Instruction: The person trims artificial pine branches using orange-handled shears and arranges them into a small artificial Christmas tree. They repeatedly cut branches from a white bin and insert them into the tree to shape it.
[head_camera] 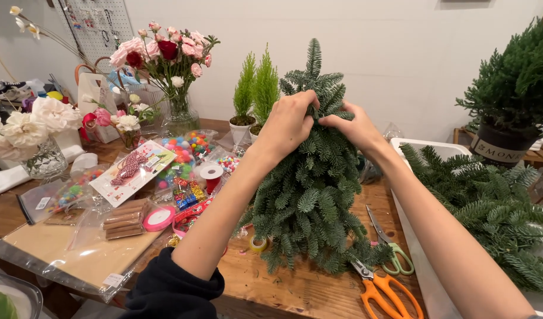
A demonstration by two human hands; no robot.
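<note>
A small cone-shaped tree of fir sprigs [310, 195] stands on the wooden table [295, 289] in front of me. My left hand [288, 123] grips sprigs near its top from the left, fingers curled into the greenery. My right hand [353, 125] pinches the same upper part from the right. Both hands almost meet just below the tree's tip.
Orange-handled scissors [379, 290] and green-handled scissors [395, 255] lie right of the tree. A white tray [419, 147] holds loose fir branches [490, 201]. Left are bags of coloured pompoms [183, 150], ribbon spools [211, 175], cinnamon sticks [125, 218], a rose vase [180, 112] and small potted conifers [254, 94].
</note>
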